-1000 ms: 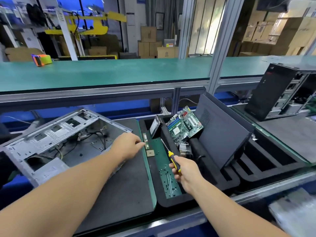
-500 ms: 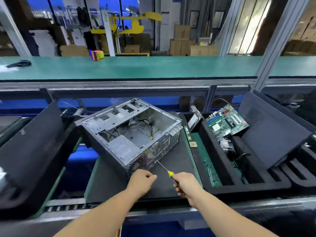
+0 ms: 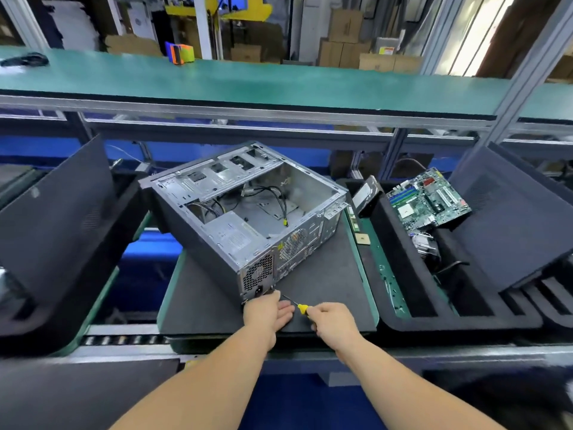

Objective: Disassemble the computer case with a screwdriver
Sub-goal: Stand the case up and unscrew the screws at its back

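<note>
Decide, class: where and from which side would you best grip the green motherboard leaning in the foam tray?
Probably by the bare upper edges of the motherboard, coming from above. It leans tilted in the foam tray, its face crowded with slots and chips, so only the rim offers a clean pinch.

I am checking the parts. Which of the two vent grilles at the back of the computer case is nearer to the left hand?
The square power supply grille, directly above the left hand; the round fan grille sits further right and higher.

Silver-grey computer case (image 3: pixel 248 218), yellow-handled screwdriver (image 3: pixel 299 307)
</note>
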